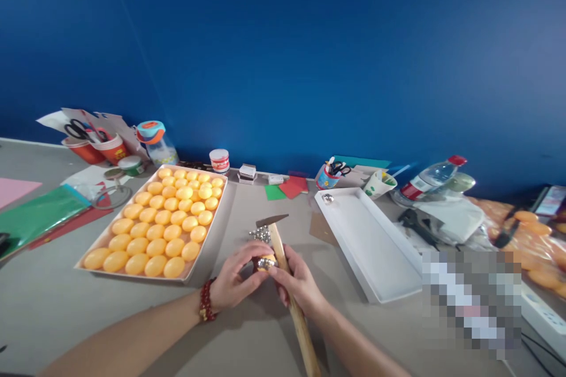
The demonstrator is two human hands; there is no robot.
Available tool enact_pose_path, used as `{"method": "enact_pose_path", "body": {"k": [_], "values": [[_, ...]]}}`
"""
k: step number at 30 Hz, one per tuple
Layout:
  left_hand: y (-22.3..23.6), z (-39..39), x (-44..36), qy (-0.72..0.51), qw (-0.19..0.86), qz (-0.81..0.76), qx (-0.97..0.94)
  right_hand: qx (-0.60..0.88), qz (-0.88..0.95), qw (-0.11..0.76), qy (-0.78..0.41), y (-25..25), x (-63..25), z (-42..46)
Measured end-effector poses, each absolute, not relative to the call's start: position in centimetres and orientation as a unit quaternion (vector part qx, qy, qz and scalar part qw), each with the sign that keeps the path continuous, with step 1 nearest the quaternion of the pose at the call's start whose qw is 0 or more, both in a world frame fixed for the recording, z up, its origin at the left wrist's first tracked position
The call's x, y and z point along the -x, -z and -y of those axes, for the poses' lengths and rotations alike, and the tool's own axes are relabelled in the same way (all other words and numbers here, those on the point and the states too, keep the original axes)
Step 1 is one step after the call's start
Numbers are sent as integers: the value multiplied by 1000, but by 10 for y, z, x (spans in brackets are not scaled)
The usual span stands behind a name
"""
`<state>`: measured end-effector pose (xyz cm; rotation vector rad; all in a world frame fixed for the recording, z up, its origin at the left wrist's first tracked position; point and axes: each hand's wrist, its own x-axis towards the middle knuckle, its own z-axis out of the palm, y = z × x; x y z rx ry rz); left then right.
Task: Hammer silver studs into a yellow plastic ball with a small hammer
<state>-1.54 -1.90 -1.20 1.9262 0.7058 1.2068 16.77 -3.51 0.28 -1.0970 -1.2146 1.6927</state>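
My left hand [241, 274] is closed around an orange ball [266, 258] whose upper side carries shiny silver pieces, perhaps thumbtacks. In my right hand [300, 283], closed, is the wooden handle of a hammer [300, 330]; its thumb crosses the handle and reaches the ball. The hammer's dark head points away from me, next to a small pile of silver pieces [260, 234]. To the left, a shallow box [190, 274] holds rows of orange balls. A silver-covered ball [328, 198] sits in the far corner of a white tray [375, 294] on the right.
Along the blue wall stand cups with scissors [112, 150], a water jug [157, 144], a small tub [219, 160] and red and green paper [294, 187]. On the right are a plastic bottle [428, 179], bags of orange balls [530, 241] and a power strip [543, 312].
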Motion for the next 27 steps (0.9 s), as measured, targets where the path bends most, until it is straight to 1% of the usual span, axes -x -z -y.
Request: {"method": "enact_pose_path", "body": {"k": [7, 11, 18, 24, 27], "values": [[7, 20, 14, -469, 344, -269, -768, 421, 485, 381, -665, -3, -168, 35], [10, 19, 14, -462, 348, -273, -769, 426, 483, 381, -664, -3, -168, 35], [16, 19, 14, -486, 411, -250, -729, 420, 476, 386, -669, -1, -169, 34], [17, 19, 14, -484, 430, -247, -721, 412, 462, 397, -678, -3, -169, 34], [19, 20, 14, -483, 473, -239, -697, 409, 449, 400, -686, -3, -168, 34]]}}
